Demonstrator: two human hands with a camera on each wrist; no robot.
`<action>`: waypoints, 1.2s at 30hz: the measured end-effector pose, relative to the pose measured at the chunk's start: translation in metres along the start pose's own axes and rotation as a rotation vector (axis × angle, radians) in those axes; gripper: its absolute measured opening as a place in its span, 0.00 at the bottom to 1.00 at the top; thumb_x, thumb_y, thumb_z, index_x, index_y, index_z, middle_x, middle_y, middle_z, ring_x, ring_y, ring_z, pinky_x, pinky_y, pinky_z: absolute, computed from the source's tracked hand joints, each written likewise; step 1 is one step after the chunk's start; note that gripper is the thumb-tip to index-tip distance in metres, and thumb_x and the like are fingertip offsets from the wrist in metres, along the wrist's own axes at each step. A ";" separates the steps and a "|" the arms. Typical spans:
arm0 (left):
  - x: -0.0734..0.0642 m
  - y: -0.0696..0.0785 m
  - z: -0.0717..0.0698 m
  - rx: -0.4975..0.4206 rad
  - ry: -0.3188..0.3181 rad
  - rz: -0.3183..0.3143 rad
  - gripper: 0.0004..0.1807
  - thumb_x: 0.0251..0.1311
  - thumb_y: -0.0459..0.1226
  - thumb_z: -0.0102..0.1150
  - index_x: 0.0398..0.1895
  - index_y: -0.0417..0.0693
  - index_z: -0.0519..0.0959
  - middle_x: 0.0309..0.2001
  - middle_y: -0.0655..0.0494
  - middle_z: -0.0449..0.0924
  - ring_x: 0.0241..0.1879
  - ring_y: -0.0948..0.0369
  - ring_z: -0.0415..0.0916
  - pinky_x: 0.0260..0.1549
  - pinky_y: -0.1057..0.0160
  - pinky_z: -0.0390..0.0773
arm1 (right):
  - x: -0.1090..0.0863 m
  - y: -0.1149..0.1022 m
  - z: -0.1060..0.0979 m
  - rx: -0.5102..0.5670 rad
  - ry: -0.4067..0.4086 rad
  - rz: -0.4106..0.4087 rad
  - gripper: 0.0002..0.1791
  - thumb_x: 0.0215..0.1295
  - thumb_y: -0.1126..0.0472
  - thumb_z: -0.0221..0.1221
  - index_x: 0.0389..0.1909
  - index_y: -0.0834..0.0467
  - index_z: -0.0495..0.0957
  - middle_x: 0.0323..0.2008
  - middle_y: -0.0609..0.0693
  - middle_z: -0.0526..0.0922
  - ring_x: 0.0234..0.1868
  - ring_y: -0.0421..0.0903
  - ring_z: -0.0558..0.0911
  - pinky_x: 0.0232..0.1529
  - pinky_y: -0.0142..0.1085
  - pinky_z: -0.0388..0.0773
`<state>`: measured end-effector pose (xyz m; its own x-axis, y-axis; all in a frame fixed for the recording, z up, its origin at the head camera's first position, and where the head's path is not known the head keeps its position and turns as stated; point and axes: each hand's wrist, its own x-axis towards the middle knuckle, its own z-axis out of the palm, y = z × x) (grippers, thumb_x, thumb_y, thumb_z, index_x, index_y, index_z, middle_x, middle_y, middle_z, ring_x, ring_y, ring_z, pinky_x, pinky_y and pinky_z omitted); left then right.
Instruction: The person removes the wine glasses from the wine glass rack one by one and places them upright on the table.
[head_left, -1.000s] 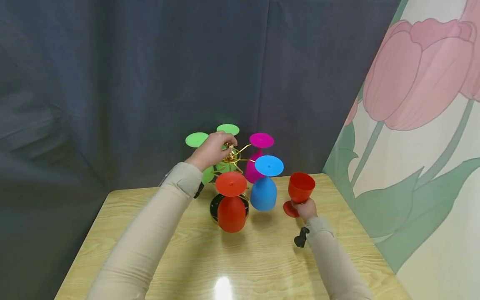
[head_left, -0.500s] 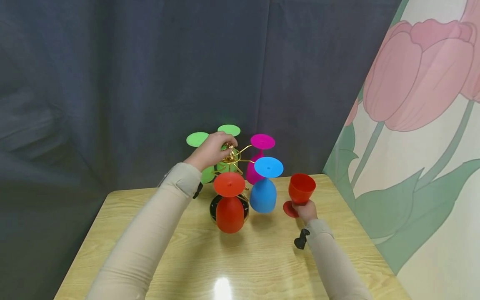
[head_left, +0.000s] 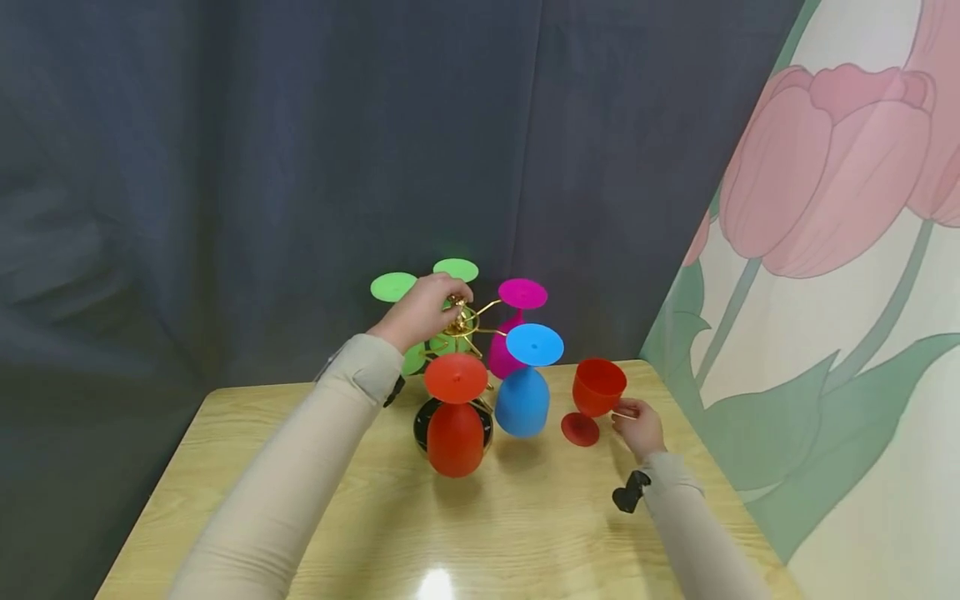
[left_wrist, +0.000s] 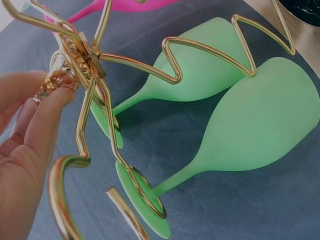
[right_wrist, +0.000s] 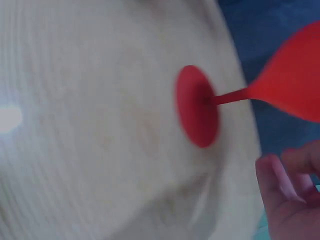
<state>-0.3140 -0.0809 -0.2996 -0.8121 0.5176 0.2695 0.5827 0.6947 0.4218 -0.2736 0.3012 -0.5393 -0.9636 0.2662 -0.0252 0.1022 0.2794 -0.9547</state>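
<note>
My left hand (head_left: pixel 426 310) pinches the ornate gold knob at the top of a gold wire glass rack (head_left: pixel 467 323). Hanging upside down by their feet from its arms are a red goblet (head_left: pixel 455 440), a blue goblet (head_left: pixel 522 403), a magenta goblet (head_left: pixel 506 350) and green goblets (left_wrist: pixel 262 120). To the right of the rack another red goblet (head_left: pixel 598 390) stands upright on its round foot (right_wrist: pixel 197 107). My right hand (head_left: pixel 641 428) is just right of its bowl, fingers loosely bent and holding nothing; in the right wrist view a gap shows between fingers and stem.
The rack stands on a round black base (head_left: pixel 422 423) on a light wooden table (head_left: pixel 360 525). A dark curtain (head_left: pixel 360 167) hangs behind the table, and a tulip-painted wall (head_left: pixel 847 350) runs along the right side.
My right hand has let go of the standing red goblet's stem and drawn back to the right. My left hand stays on the rack's knob. The head view has tilted up slightly.
</note>
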 end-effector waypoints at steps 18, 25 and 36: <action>0.007 0.001 0.005 -0.127 0.058 -0.130 0.17 0.72 0.29 0.54 0.61 0.39 0.80 0.59 0.44 0.79 0.54 0.49 0.74 0.40 0.60 0.78 | -0.012 -0.169 -0.009 -0.057 0.217 -0.210 0.19 0.72 0.66 0.49 0.60 0.66 0.74 0.61 0.60 0.75 0.60 0.55 0.74 0.55 0.38 0.72; 0.010 -0.003 0.006 -0.212 0.114 -0.142 0.19 0.72 0.28 0.50 0.63 0.39 0.77 0.61 0.43 0.75 0.57 0.48 0.74 0.48 0.57 0.79 | -0.015 -0.225 0.013 -0.089 0.051 -0.327 0.18 0.72 0.64 0.51 0.60 0.63 0.74 0.61 0.60 0.75 0.60 0.55 0.76 0.63 0.48 0.74; -0.003 -0.004 0.004 -0.244 0.313 -0.133 0.17 0.71 0.27 0.45 0.56 0.37 0.79 0.53 0.41 0.75 0.49 0.49 0.75 0.50 0.52 0.78 | -0.018 -0.276 0.063 -0.132 -0.132 -0.401 0.19 0.69 0.67 0.58 0.60 0.62 0.75 0.61 0.58 0.77 0.59 0.57 0.77 0.61 0.50 0.77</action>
<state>-0.3137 -0.0833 -0.3060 -0.8720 0.2281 0.4330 0.4780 0.5871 0.6533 -0.3002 0.1617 -0.2943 -0.9560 -0.0051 0.2932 -0.2635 0.4543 -0.8510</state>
